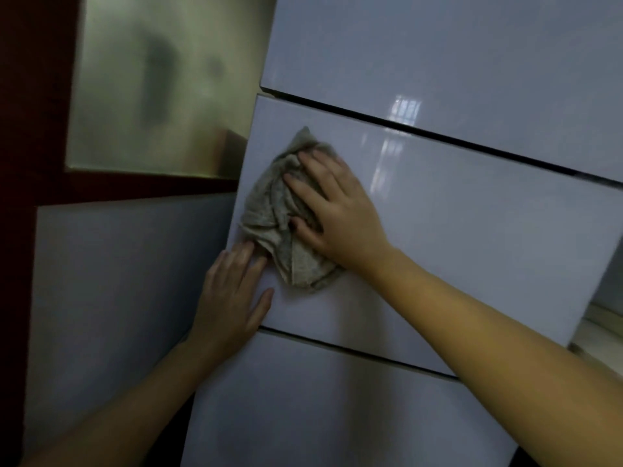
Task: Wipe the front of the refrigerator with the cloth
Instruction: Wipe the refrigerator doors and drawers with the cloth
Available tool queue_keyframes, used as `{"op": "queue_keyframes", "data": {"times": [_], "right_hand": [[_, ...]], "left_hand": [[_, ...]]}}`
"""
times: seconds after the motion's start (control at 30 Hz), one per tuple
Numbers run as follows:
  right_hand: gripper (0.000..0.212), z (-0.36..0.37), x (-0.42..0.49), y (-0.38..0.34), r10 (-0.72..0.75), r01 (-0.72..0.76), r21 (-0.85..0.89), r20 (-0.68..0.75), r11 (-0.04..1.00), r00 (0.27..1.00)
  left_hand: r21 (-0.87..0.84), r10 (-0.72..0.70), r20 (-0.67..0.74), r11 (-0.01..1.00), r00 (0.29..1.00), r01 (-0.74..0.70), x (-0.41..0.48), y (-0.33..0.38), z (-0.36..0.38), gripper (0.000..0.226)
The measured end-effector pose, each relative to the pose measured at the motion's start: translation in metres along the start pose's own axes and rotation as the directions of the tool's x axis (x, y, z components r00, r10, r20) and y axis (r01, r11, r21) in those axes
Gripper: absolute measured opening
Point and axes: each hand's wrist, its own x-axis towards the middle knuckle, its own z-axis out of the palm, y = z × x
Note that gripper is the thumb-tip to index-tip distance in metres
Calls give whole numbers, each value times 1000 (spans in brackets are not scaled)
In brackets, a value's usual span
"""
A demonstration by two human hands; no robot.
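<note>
The glossy white refrigerator (pixel 472 210) fills the right and middle of the view, its front split by dark gaps into three panels. A crumpled grey cloth (pixel 269 210) lies against the left part of the middle panel. My right hand (pixel 333 210) presses flat on the cloth, fingers spread toward the left. My left hand (pixel 232 294) rests flat on the same panel near its left edge, just below the cloth, fingertips touching the cloth's lower fold.
Left of the refrigerator stands a dark red door frame (pixel 30 163) with a frosted glass pane (pixel 161 82) and a pale lower panel (pixel 111 298). A narrow strip of something light shows past the refrigerator's right edge (pixel 600 328).
</note>
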Motion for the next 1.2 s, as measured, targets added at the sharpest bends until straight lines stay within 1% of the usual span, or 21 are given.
{"op": "queue_keyframes", "data": {"times": [0.17,0.33,0.43,0.5,0.6,0.67,0.73,0.8,0.9,0.97,1.03,1.13,1.2], "right_hand": [[54,-17,-91,1,-54,53,11,86,999,995],[48,-47,-194,16,-180,185,2,232,983,956],[48,-71,-210,51,-165,178,-38,230,983,959],[49,-89,-204,80,-110,128,-92,178,987,978],[50,-112,-188,125,41,-26,-165,83,986,996],[52,-128,-183,155,135,-126,-189,35,974,990],[53,-142,-186,179,207,-199,-210,17,957,978],[55,-154,-198,194,256,-244,-230,23,942,966],[58,-162,-222,192,321,-301,-248,41,921,946],[59,-156,-244,177,328,-309,-243,41,920,944],[59,-144,-273,153,275,-255,-224,63,941,959],[61,-127,-318,113,190,-163,-174,151,971,970],[63,-123,-338,98,140,-106,-168,201,980,970]], "left_hand": [[-4,5,23,1000,1000,-5,-2,1,-2,58],[2,-5,50,1000,999,5,-1,2,-4,60],[49,-3,65,999,998,0,3,7,-11,60],[80,0,50,997,999,-4,11,14,-14,59],[102,63,22,993,998,-65,35,36,-11,55],[96,139,-6,986,990,-138,58,56,-4,53],[90,202,-18,976,979,-200,83,78,4,52],[114,220,-29,970,975,-216,100,97,12,52],[143,173,-81,977,982,-160,105,112,22,51],[150,177,-103,976,979,-160,101,112,26,52],[162,185,-117,973,976,-165,98,111,28,52],[160,182,-120,974,976,-162,99,112,30,53],[166,181,-123,973,976,-159,99,113,29,53]]}}
